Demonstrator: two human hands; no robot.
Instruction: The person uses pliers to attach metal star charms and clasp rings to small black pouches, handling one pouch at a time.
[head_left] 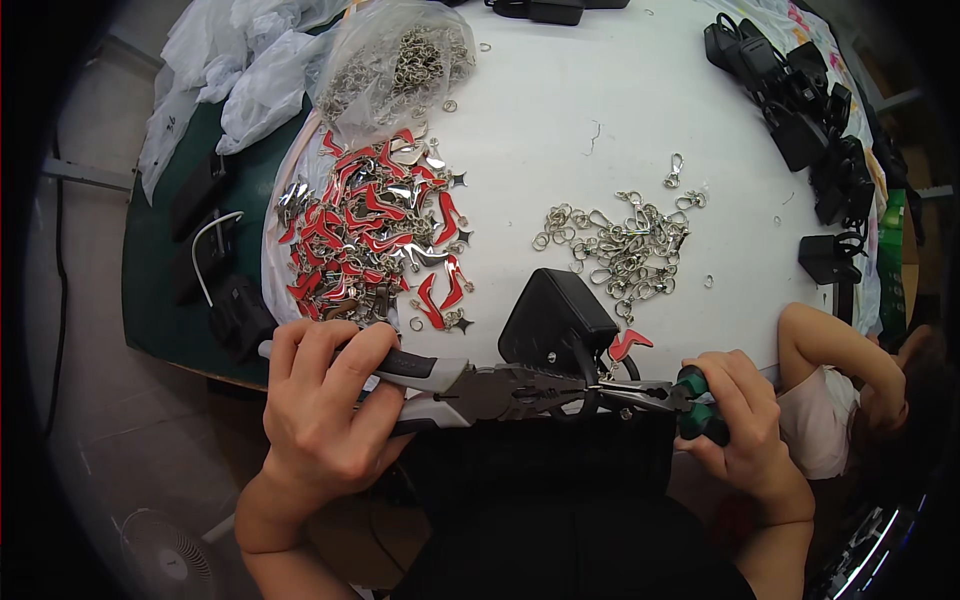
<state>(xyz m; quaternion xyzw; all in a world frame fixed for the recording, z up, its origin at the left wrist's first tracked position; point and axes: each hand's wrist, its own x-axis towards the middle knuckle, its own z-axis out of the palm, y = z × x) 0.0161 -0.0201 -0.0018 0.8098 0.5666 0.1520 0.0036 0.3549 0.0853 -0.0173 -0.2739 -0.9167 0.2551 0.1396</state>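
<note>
My left hand (pixel 325 415) is wrapped round the grey-and-black handles of a pair of pliers (pixel 500 390), whose jaws point right. My right hand (pixel 740 415) grips green-handled long-nose pliers (pixel 650 394) pointing left. The two sets of jaws meet in front of my body; a small metal piece seems to lie between the tips, too small to make out. Just above the right pliers is a red high-heel shoe charm (pixel 630 345). A black box with a cable (pixel 557 320) stands right behind the jaws and partly hides the table.
A heap of red and silver shoe charms (pixel 375 225) covers the table's left. Behind it sits a clear bag of metal rings (pixel 400 70). Swivel clasps with rings (pixel 630 245) lie right of centre. Black adapters (pixel 800 120) line the right edge. Another person's arm (pixel 845 345) rests at the right.
</note>
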